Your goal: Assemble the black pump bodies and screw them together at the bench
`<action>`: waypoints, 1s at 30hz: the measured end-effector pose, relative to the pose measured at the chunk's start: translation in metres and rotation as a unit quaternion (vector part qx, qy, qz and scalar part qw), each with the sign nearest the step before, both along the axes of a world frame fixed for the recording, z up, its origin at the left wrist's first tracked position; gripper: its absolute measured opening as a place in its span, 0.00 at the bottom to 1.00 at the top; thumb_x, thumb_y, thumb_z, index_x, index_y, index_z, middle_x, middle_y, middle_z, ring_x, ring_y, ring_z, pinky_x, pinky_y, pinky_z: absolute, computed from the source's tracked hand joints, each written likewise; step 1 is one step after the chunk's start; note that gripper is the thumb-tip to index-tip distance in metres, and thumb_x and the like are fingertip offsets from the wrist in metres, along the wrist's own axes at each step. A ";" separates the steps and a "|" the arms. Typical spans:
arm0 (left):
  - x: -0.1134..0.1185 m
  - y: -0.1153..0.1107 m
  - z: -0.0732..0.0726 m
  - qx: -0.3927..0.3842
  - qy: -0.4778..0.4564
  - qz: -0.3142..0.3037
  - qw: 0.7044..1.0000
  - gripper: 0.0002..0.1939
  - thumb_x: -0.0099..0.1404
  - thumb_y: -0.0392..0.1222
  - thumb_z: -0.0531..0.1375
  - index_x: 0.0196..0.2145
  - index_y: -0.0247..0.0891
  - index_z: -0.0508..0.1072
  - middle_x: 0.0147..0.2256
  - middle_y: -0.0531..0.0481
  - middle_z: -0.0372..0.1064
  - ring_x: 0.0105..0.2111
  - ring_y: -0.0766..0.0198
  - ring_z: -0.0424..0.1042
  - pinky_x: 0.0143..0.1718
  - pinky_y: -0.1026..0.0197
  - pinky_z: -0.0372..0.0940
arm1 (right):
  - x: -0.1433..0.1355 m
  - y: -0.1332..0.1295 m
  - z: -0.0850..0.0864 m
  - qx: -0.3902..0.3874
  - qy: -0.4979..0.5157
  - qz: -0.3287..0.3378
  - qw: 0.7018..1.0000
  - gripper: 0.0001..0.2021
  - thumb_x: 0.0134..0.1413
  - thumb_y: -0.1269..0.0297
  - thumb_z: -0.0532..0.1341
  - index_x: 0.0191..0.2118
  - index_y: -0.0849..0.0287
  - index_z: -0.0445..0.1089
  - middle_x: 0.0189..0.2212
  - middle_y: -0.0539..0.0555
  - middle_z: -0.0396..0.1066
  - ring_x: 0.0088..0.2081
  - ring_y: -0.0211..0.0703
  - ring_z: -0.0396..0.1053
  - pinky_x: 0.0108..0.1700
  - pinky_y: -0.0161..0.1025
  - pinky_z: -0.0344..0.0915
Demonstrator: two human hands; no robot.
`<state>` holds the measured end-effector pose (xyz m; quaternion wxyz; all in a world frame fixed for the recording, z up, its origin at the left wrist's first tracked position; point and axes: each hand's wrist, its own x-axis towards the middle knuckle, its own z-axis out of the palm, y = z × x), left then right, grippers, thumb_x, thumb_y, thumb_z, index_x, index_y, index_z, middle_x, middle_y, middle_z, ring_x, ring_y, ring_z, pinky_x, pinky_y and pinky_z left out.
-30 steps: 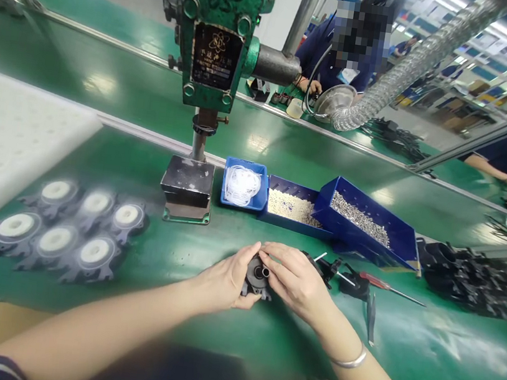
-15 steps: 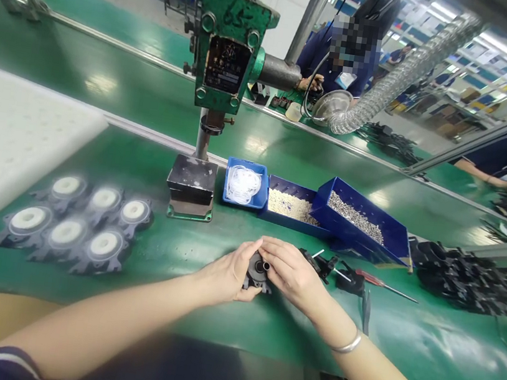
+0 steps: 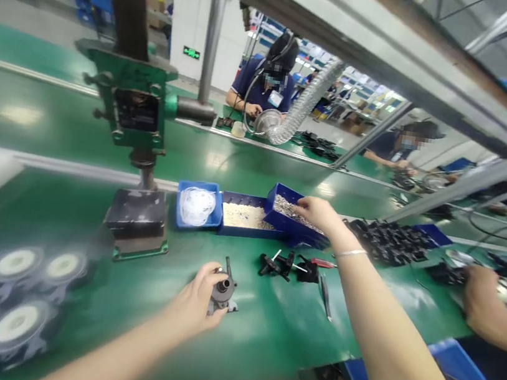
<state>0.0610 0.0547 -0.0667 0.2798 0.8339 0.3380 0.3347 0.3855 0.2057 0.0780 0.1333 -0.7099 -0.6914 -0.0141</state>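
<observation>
I have the left hand [image 3: 199, 292] curled around a round dark-grey part with a short black tubular post [image 3: 221, 295], thumb and fingers gripping its rim, low over the green bench [image 3: 261, 336]; whether the part touches the surface I can't make out from here. My right hand [image 3: 316, 211] is over at the dark-blue plastic bin [image 3: 293, 226], its bent fingertips down among the small silver metal pieces [image 3: 285, 207], and I cannot tell whether they have closed on one. I would judge the piece in my left hand to be partway along: its post stands bare in the middle, with no white disc in view on it. At the far left, at least five dark-grey plates topped with white plastic discs [image 3: 18, 322] sit grouped on the bench, and I take those to be further on, though I can't be sure they are the same part. Between my hands and to the right, a loose cluster of black plastic parts with white pins [image 3: 275, 263] lies near the slim dark tweezers [image 3: 326, 298], neither in my grip.
</observation>
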 end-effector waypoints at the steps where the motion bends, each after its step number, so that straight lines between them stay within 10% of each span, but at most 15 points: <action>1: 0.000 0.000 -0.001 0.002 0.002 -0.001 1.000 0.29 0.64 0.34 0.59 0.58 0.42 0.50 0.57 0.33 0.55 0.53 0.48 0.70 0.48 0.46 0.73 | 0.008 0.007 -0.005 -0.034 -0.001 -0.007 0.999 0.11 0.60 0.58 0.63 0.37 0.62 0.74 0.36 0.55 0.75 0.36 0.44 0.74 0.41 0.42 0.72; 12: 0.006 0.004 -0.016 0.035 -0.032 0.017 0.999 0.24 0.64 0.36 0.58 0.56 0.39 0.56 0.56 0.31 0.60 0.55 0.48 0.71 0.48 0.49 0.73 | 0.025 0.011 -0.035 -0.079 0.083 -0.069 0.991 0.14 0.64 0.57 0.60 0.49 0.61 0.70 0.46 0.55 0.71 0.43 0.44 0.72 0.45 0.46 0.72; 23: 0.011 -0.002 -0.019 0.022 -0.052 0.046 0.997 0.20 0.69 0.43 0.54 0.57 0.40 0.57 0.57 0.32 0.57 0.58 0.48 0.66 0.53 0.44 0.69 | 0.026 -0.003 -0.035 0.099 0.274 -0.072 0.954 0.13 0.65 0.58 0.60 0.47 0.62 0.70 0.42 0.54 0.73 0.38 0.40 0.73 0.40 0.42 0.73; 30: 0.013 -0.002 -0.023 0.024 -0.066 0.051 0.996 0.20 0.68 0.42 0.54 0.57 0.40 0.57 0.57 0.33 0.59 0.57 0.48 0.67 0.52 0.45 0.69 | 0.058 -0.067 -0.022 0.289 0.346 -0.108 0.886 0.18 0.63 0.54 0.58 0.52 0.62 0.67 0.37 0.55 0.76 0.36 0.40 0.75 0.41 0.39 0.72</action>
